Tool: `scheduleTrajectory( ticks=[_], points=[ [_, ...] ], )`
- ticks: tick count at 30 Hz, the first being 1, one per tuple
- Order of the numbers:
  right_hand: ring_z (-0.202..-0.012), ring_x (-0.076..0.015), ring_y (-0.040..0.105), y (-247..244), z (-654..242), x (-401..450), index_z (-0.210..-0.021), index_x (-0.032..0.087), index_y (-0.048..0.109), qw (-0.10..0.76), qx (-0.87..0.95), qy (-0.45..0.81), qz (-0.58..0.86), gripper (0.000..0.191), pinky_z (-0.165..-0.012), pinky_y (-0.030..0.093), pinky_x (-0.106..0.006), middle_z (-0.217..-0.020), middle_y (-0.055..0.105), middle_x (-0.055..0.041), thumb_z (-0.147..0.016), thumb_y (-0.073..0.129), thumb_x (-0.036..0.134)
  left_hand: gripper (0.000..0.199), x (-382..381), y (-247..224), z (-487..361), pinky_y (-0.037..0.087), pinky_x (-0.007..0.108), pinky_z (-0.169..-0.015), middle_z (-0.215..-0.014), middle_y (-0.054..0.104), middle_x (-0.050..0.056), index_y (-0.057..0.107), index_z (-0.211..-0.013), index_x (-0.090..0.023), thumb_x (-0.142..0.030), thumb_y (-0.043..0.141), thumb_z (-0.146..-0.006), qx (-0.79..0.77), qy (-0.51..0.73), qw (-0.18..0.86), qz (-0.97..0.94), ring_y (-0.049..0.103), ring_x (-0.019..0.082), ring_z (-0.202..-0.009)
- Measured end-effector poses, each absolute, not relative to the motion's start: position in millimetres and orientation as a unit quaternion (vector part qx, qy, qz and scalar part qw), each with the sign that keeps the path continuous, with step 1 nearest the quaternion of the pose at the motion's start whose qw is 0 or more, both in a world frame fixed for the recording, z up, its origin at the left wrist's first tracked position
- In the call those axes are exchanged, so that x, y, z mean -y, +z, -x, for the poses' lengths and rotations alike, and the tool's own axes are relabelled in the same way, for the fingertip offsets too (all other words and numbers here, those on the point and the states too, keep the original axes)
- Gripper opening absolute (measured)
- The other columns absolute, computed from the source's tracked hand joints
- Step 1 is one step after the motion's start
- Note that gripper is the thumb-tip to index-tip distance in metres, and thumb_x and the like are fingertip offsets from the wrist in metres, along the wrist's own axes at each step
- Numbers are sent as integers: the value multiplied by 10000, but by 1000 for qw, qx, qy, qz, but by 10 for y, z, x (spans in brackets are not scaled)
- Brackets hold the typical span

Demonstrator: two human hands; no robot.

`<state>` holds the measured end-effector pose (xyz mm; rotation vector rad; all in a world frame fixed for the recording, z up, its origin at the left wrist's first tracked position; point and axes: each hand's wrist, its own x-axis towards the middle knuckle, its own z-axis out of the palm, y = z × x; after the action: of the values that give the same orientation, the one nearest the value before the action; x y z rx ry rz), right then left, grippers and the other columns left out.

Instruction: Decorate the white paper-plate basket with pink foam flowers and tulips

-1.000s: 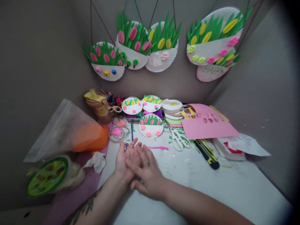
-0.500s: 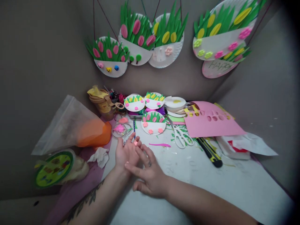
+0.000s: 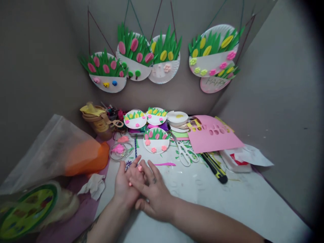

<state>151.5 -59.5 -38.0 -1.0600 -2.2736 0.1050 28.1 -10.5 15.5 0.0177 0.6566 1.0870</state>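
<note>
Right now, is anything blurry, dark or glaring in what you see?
Head view: dim, flat light; black shading over the right edge and corners; the round green-rimmed lid at lower left smeared, perhaps by motion; small glints on the white tabletop; the hanging white paper plates fairly clear.

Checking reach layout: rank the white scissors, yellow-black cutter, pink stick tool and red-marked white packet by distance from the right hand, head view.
From the right hand:
1. Pink stick tool, just beyond the fingers
2. White scissors, ahead and right
3. Yellow-black cutter, farther right
4. Red-marked white packet, right of the cutter
</note>
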Motion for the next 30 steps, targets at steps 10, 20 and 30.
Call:
scheduleTrajectory(
  ticks=[10, 20, 30],
  points=[
    [-1396, -387, 79, -385, -1555, 575, -1444, 324, 241, 301, 871, 69, 383, 743, -1073, 256, -580, -1556, -16, -95, -818, 509, 621, 443, 111, 161, -304, 542, 313, -626, -817, 629, 92, 556, -1074, -138, -445, 268, -938, -343, 507, 791, -17, 648, 177, -684],
    [-1392, -392, 83, -383, -1542, 594, -1419, 305, 301, 303, 866, 60, 392, 749, -1062, 265, -585, -1552, -29, -107, -787, 586, 587, 468, 95, 127, -299, 536, 324, -629, -822, 634, 95, 571, -1045, -132, -469, 265, -934, -325, 509, 797, -25, 637, 172, -671],
    [-1395, -367, 107, -353, -1530, 622, -1353, 268, 432, 342, 859, 74, 373, 627, -1088, 218, -588, -1552, 40, -79, -801, 611, 507, 533, 98, 100, -279, 532, 330, -622, -800, 616, 92, 588, -986, -118, -531, 259, -915, -276, 516, 811, -4, 612, 167, -653]
  ],
)
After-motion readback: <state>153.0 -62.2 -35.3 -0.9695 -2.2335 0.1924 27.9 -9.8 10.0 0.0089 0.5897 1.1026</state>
